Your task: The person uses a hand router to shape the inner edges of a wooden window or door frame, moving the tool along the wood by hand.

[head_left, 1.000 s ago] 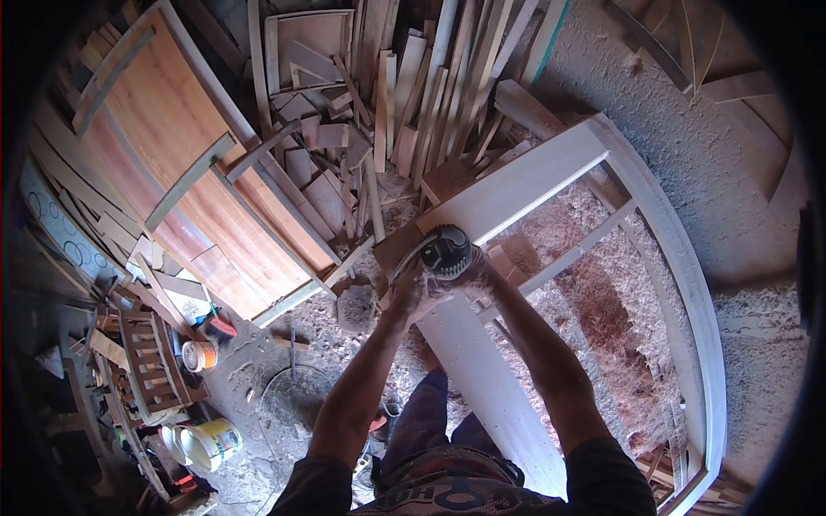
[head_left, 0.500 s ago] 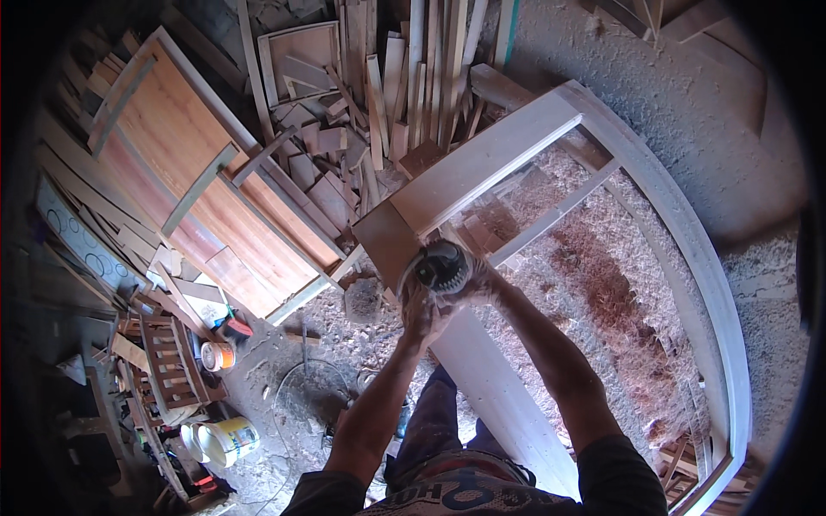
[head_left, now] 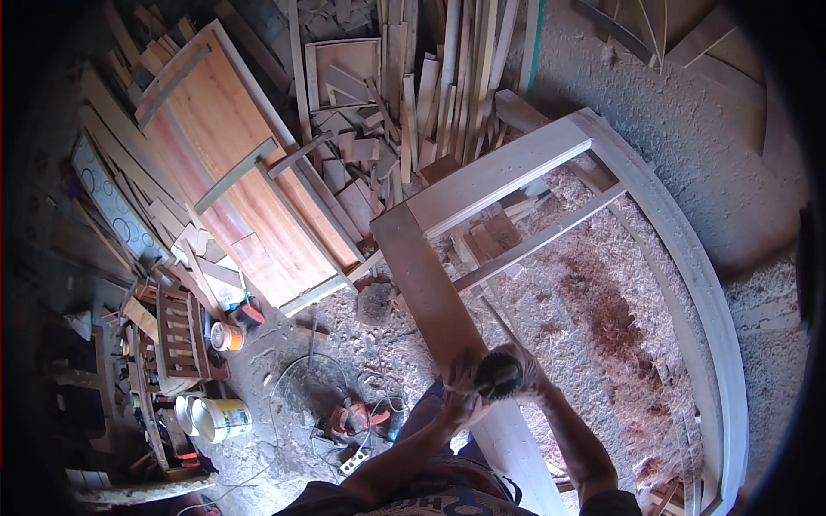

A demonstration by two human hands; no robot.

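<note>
My left hand (head_left: pixel 462 387) and my right hand (head_left: pixel 531 376) are both closed around a black, round-topped power tool (head_left: pixel 497 373). It is held low over the long board (head_left: pixel 417 279) of a large wooden frame, near my body. That board is brown from its far end down to the tool and pale below it. The frame's curved outer rail (head_left: pixel 697 275) runs down the right side, and a narrow crossbar (head_left: pixel 542 236) spans the opening. The tool's underside is hidden.
Offcuts (head_left: pixel 353 155) and upright planks (head_left: pixel 456 77) crowd the back. A reddish panel (head_left: pixel 224 163) lies left. Buckets (head_left: pixel 219 421), a slatted wooden piece (head_left: pixel 176 331), a red power tool (head_left: pixel 353 419) and cables (head_left: pixel 275 387) are on the floor. Shavings (head_left: pixel 594 318) lie inside the frame.
Both hands have moved the tool from the board's far end down toward my body. A longer stretch of brown now shows on the board behind it.
</note>
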